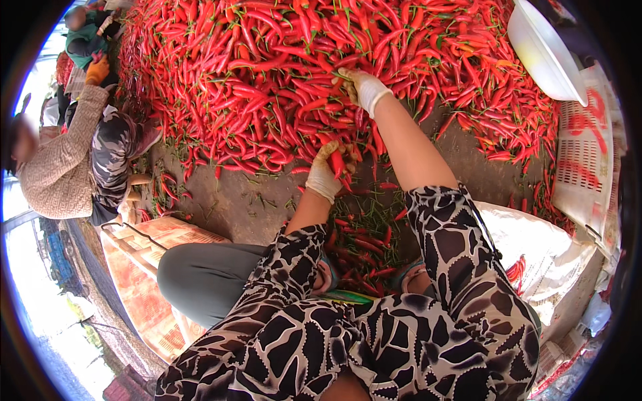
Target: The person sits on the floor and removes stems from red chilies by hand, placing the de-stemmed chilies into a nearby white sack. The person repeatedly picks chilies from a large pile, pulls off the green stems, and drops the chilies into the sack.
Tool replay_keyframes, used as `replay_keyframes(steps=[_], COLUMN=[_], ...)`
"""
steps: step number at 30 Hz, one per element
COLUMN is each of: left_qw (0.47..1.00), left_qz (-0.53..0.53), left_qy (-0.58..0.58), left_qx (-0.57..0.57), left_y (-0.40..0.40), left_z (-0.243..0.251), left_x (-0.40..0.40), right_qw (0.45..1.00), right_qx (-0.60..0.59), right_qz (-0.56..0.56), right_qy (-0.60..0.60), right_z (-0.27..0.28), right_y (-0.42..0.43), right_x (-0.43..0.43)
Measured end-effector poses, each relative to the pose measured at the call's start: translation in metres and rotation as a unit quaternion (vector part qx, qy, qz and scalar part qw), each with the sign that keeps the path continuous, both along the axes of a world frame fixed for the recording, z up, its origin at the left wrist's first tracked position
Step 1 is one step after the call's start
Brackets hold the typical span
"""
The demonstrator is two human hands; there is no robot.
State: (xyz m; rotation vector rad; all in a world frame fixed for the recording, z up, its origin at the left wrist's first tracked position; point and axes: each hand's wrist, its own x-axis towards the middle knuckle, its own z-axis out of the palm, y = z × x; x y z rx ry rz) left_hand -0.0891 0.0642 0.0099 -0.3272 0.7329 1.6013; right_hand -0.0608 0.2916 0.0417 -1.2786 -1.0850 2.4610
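A large heap of red chili peppers [261, 90], many with green stems, spreads over the floor before me. My left hand [326, 168], in a soiled whitish work glove, is closed around red chilies [337, 163] at the heap's near edge. My right hand [360, 89], gloved alike, reaches farther into the heap with its fingers curled down. A green stem [342, 76] shows at its fingertips; whether they grip it is hidden. On the floor between my feet lie loose red chilies [368, 245] among many plucked green stems [371, 213].
A white basin [546, 52] tilts at the heap's right edge, above a whitish slotted plastic crate [582, 155]. A white sack [531, 250] lies right of my legs. At left are an orange-stained crate [145, 290], a seated co-worker [60, 165] and another person [85, 37] farther off.
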Motion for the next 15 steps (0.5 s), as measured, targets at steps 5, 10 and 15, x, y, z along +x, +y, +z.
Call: replay_keyframes(steps=[5,10,15], left_qw=[0.999,0.986,0.983], left_qz=[-0.029,-0.096,-0.134], left_qy=[0.041,0.02,0.062], left_qx=[0.02,0.134,0.105], left_y=[-0.002,-0.005,-0.01], left_z=[-0.002,0.016,0.045], left_x=[-0.007,0.01,0.011], right_qw=[0.984,0.932,0.706], right_qx=[0.068,0.16,0.547], right_qz=[0.131,0.32,0.446], right_qy=[-0.098,-0.06,-0.061], right_z=[0.002,0.007,0.055], right_y=[-0.042,-0.092,-0.1], right_x=[0.053,0.109,0.128])
